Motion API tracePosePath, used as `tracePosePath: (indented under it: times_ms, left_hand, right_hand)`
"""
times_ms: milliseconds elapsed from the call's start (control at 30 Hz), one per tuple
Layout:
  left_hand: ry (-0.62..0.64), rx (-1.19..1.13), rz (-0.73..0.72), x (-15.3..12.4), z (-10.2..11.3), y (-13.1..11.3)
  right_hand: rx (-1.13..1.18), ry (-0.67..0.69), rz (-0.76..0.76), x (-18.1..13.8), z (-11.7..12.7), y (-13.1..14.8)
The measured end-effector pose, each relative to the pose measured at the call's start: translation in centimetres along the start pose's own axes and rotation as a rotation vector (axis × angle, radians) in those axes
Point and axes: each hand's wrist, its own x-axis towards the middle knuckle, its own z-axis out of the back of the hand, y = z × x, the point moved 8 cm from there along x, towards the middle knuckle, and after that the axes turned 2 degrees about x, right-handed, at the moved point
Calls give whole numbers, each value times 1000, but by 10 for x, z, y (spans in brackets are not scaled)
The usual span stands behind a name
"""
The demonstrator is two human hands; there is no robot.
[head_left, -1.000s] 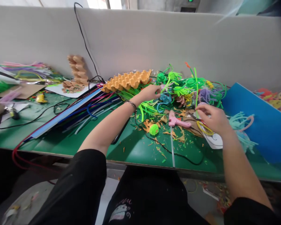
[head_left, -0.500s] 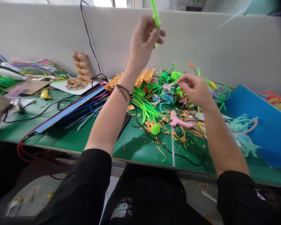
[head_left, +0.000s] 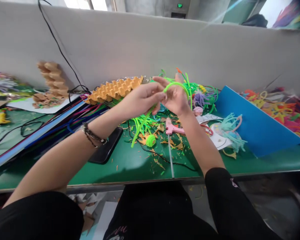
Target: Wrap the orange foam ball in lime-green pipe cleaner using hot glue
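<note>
My left hand (head_left: 151, 95) has thumb and fingers closed on a bright green pipe cleaner (head_left: 140, 130), whose straight end slants down toward the table. The rest of the strand arches over my right hand (head_left: 177, 100), which meets the left fingertips. Some right fingers reach up while the thumb side grips near the strand; its exact hold is partly hidden. Below the hands, a pink glue gun (head_left: 172, 129) lies with a clear glue stick (head_left: 171, 156) pointing toward the table edge. Beside it rests a green coiled ball (head_left: 150, 140).
An orange egg-carton strip (head_left: 115, 90) lies behind my left forearm, with a black phone (head_left: 106, 146) under it. A blue board (head_left: 257, 123) leans at right near a teal tasselled piece (head_left: 232, 128). Scraps and a black cord (head_left: 152, 151) cover the green table (head_left: 135, 170).
My left hand has come down from high up with the green pipe cleaner and joined my right hand. The strand now curves over the right hand. The view has turned right.
</note>
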Motion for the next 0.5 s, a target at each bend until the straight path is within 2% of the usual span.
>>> tracePosePath:
  times_ms: [67,133,267,367,500]
  left_hand:
    - [1,8,79,1,-6,25]
    - [-72,-33,116,1,-4,41]
    - [-171,-209,120,-1,-3,49]
    - [-127,-255,125,0,-15,50]
    - [-5,-123,25,2,-24,54]
  right_hand:
    - [-45,7,42,-6,-14,12]
    - [-40,23,96,-10,-25,21]
    - [69,-12,170,-10,-29,27]
    - [79,-142,218,-11,-24,31]
    - [-28,-266,248,-14,-18,38]
